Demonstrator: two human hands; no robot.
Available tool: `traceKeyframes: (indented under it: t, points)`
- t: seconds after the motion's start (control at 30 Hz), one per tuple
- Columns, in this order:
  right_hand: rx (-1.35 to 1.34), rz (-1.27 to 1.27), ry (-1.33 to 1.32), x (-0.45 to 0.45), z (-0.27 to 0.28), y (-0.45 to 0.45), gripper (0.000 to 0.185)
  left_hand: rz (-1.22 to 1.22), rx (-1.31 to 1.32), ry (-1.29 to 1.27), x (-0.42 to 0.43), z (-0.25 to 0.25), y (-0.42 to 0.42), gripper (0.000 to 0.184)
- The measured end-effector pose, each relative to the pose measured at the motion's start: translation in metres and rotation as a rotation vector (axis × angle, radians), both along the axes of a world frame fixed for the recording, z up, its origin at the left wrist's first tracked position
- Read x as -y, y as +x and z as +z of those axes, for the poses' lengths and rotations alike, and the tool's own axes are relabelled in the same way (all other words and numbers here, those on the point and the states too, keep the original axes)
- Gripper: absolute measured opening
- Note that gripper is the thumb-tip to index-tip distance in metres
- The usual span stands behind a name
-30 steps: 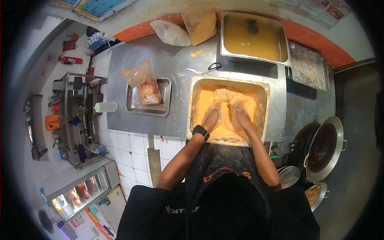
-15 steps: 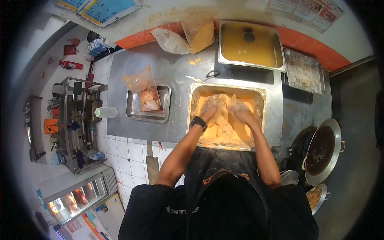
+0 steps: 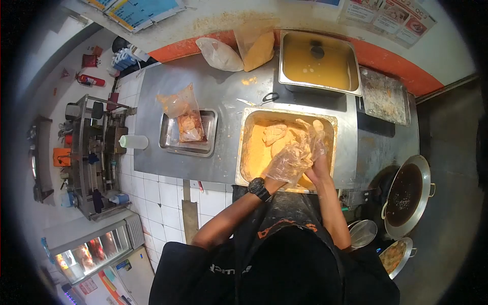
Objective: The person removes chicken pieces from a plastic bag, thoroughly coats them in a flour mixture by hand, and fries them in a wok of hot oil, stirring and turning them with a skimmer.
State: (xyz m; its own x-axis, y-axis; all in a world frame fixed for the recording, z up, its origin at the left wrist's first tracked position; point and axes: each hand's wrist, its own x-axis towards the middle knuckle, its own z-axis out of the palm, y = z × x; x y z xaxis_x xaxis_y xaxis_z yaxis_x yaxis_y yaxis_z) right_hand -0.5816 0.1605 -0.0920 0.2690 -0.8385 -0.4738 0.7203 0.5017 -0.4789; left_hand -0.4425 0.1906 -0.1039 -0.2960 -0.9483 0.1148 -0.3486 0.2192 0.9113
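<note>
Gloved left hand (image 3: 285, 163) and right hand (image 3: 319, 152) grasp powder-coated chicken (image 3: 318, 125) over the near steel pan (image 3: 242, 142); light pressure likely keeps coating even.

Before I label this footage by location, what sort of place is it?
Probably a commercial kitchen: a long grey metal worktop, a rectangular metal pan of orange-yellow powder, and a wide, round metal wok of dark liquid suggest it.

Held up over the right half of a rectangular metal tub (image 3: 290, 112): floured chicken (image 3: 305, 135), pale and lumpy, with knobby ends pointing toward the far rim. Lying farther left, another coated piece (image 3: 275, 133), resting in yellow-orange flour (image 3: 256, 158) spread unevenly inside.
</note>
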Motion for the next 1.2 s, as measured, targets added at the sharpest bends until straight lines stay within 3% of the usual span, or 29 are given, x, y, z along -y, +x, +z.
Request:
traceKeyframes:
  t: [0.17,0.3,0.4,0.43,0.5,0.53,0.6,0.67,0.7,0.77,0.8,0.87,0.9,1.0,1.03,1.07,1.1,1.13,1.2]
  points:
    - [-0.094,-0.142,-0.043,0.0,-0.004,0.006,0.055,-0.001,0.17,-0.274,-0.014,-0.01,0.004,0.038]
    - [-0.077,-0.193,-0.024,-0.001,-0.015,0.004,0.052,0.012,0.164,-0.159,-0.018,-0.017,-0.002,0.038]
    - [0.02,-0.174,-0.029,0.01,-0.06,-0.007,0.046,-0.018,0.292,-0.39,-0.025,-0.044,-0.01,0.038]
    - [-0.508,-0.101,-0.219,0.014,-0.096,-0.008,0.043,-0.057,0.283,-0.349,-0.026,-0.059,-0.012,0.039]
    - [-1.035,-0.016,-0.402,0.012,-0.11,-0.008,0.041,-0.097,0.274,-0.301,-0.029,-0.068,-0.011,0.039]
    - [-0.723,-0.197,-0.221,0.011,-0.097,-0.007,0.04,-0.125,0.29,-0.159,-0.028,-0.068,-0.009,0.039]
    - [-0.405,-0.368,-0.039,0.01,-0.058,-0.005,0.039,-0.156,0.304,-0.015,-0.027,-0.072,-0.007,0.039]
    - [-1.395,0.087,0.056,0.019,-0.018,-0.001,0.041,-0.169,0.234,-0.072,-0.02,-0.084,-0.005,0.038]
    - [-1.396,0.088,0.059,0.021,-0.033,0.0,0.041,-0.171,0.233,-0.07,-0.018,-0.089,-0.004,0.038]
    - [-1.019,-0.231,-0.083,0.026,-0.065,0.0,0.045,-0.187,0.316,-0.294,-0.013,-0.096,-0.004,0.039]
    - [-1.021,-0.236,-0.08,0.027,-0.071,-0.003,0.045,-0.192,0.314,-0.295,-0.012,-0.099,-0.004,0.039]
    - [-1.009,-0.088,0.246,0.031,-0.068,-0.003,0.048,-0.228,0.216,-0.205,-0.006,-0.101,-0.003,0.042]
    - [-1.009,-0.095,0.25,0.029,-0.081,-0.004,0.048,-0.235,0.215,-0.205,-0.007,-0.101,0.002,0.042]
    - [-0.706,-0.224,0.162,0.032,-0.131,-0.015,0.043,-0.32,0.356,-0.394,0.009,-0.075,0.022,0.039]
    - [-1.252,0.145,-0.076,0.032,-0.136,-0.019,0.037,-0.363,0.426,-0.206,0.017,-0.057,0.031,0.034]
    - [-1.509,0.357,-0.193,0.034,-0.147,-0.024,0.035,-0.404,0.494,-0.019,0.025,-0.049,0.037,0.029]
    - [-1.77,0.542,-0.326,0.036,-0.157,-0.029,0.032,-0.213,0.369,-0.094,0.033,-0.07,0.043,0.017]
    - [-1.667,0.234,-0.471,0.039,-0.183,-0.033,0.038,-0.121,0.473,0.005,0.042,-0.07,0.05,0.017]
    - [-1.546,-0.075,-0.603,0.05,-0.229,-0.038,0.043,-0.034,0.574,0.099,0.066,-0.091,0.06,0.017]
